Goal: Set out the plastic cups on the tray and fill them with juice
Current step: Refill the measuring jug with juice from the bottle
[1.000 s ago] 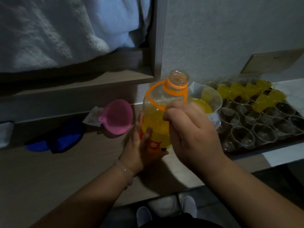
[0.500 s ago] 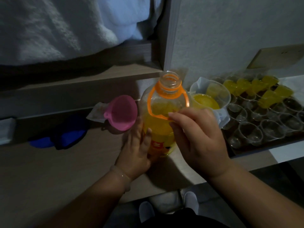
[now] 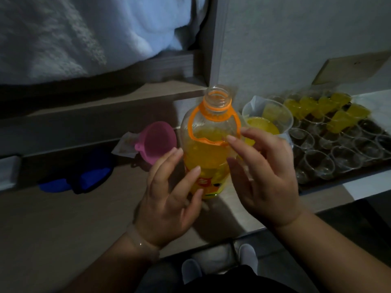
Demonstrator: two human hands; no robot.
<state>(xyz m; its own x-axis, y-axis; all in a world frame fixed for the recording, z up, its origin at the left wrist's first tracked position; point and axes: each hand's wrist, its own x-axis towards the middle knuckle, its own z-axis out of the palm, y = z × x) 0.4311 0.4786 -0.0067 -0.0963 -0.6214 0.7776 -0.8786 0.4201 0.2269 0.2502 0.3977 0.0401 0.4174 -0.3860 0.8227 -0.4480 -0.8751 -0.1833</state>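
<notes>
Both hands hover spread beside the uncapped juice bottle (image 3: 208, 149) standing on the surface: left hand (image 3: 171, 199), right hand (image 3: 264, 172). Right of it, the tray (image 3: 338, 182) holds cups (image 3: 317, 163), the far ones filled.

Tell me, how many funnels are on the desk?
1: the pink funnel lies left of the juice bottle, beside the left hand. Others may be hidden.

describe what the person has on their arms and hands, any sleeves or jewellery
Both forearms are bare, with no sleeves in view. The left hand has a pale, translucent bangle around its wrist. The right hand shows no ring, watch or bracelet. No gloves; the fingernails look short and unpainted in the dim light.
</notes>
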